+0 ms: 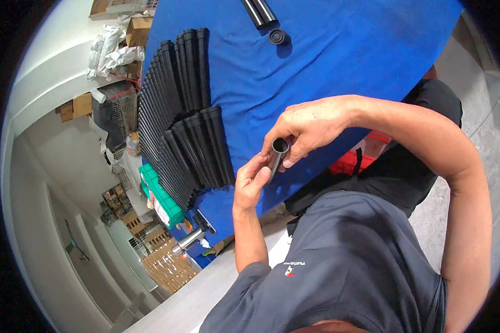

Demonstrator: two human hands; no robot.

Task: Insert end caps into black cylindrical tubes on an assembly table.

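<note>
Both hands hold one dark grey tube near the front edge of the blue-covered table. Its open, hollow end faces up. My left hand grips the tube's lower part from the left, with the thumb along its side. From the right, my right hand curls its fingers and thumb around the upper part, close to the open end. The tube's far end is hidden by the fingers. To the left of my hands, black tubes lie side by side in two rows.
Two glossy black tubes and a round black cap lie at the table's far side. A green bin and a silver cylinder with a black crosspiece sit at the left edge. Cardboard boxes and wrapped goods stand beyond.
</note>
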